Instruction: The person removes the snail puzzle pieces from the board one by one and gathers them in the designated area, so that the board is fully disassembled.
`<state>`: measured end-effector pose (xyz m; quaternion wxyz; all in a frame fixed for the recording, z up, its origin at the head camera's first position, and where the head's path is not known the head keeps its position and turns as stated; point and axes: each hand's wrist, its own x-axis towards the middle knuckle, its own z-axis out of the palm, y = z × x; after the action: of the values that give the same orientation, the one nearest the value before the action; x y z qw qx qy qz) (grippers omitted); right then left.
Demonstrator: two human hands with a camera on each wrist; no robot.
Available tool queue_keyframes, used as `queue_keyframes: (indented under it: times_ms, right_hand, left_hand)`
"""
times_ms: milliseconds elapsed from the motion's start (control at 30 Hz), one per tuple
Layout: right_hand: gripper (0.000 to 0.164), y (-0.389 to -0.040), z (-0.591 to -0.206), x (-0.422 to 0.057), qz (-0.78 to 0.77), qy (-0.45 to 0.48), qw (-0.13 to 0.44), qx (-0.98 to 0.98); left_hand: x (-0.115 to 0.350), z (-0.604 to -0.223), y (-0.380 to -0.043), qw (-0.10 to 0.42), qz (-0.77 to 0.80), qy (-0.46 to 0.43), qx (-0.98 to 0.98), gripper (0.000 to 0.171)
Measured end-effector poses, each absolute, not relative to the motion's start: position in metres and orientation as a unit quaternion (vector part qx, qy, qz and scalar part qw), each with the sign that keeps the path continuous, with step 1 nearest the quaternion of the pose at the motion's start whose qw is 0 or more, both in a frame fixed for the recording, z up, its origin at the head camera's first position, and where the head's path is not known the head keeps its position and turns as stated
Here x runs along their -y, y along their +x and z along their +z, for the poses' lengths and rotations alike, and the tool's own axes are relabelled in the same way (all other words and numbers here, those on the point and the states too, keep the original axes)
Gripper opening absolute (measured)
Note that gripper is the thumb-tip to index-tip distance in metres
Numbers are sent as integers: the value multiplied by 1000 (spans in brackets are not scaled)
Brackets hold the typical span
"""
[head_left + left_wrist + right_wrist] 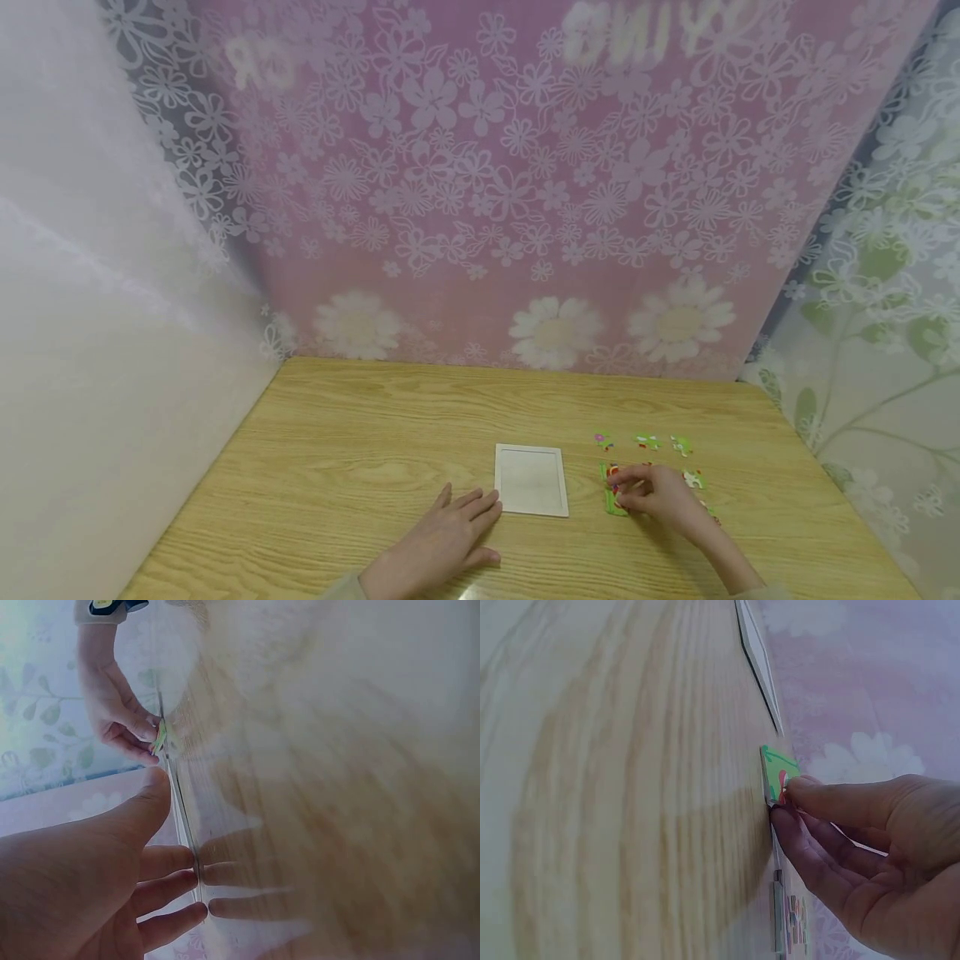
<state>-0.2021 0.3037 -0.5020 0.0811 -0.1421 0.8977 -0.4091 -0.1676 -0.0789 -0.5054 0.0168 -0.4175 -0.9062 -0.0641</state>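
Observation:
My left hand (444, 540) lies spread on the table with straight fingers, its fingertips at the left edge of a white puzzle tray (563, 492). That tray is flat, with a raised rim and a pale, bare inside. To its right, my right hand (663, 498) pinches a green puzzle piece with red on it (772, 766) between thumb and fingertips, low over the table. Green puzzle pieces (615, 508) show under and beside these fingers, partly hidden by the hand. In the left wrist view the left fingers (166, 862) stretch to the tray's edge.
Several loose puzzle pieces (681, 446) lie in rough rows on the right of the wooden table (337, 450). A pink flowered backdrop (480, 208) rises behind the table's far edge. Pale sheets (97, 333) stand along both sides.

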Motion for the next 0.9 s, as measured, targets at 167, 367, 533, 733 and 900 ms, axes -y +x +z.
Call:
queue_keyframes:
  times_ms: [167, 367, 533, 733, 900]
  right_hand:
    - [24, -202, -501, -304, -391, -134, 79, -907]
    - [21, -202, -502, -302, -365, -125, 72, -920]
    - [20, -201, -499, -301, -361, -123, 72, -922]
    - [20, -199, -486, -299, -376, -149, 27, -914]
    - [17, -206, -478, -293, -368, -164, -30, -915]
  left_hand:
    - [79, -505, -167, 21, -62, -419, 906, 68]
    - [77, -504, -167, 22, -67, -418, 906, 68]
    - [77, -503, -166, 19, -70, -417, 906, 67]
    - [77, -503, -169, 23, -77, -419, 904, 66]
    - [77, -505, -181, 70, -77, -435, 895, 52]
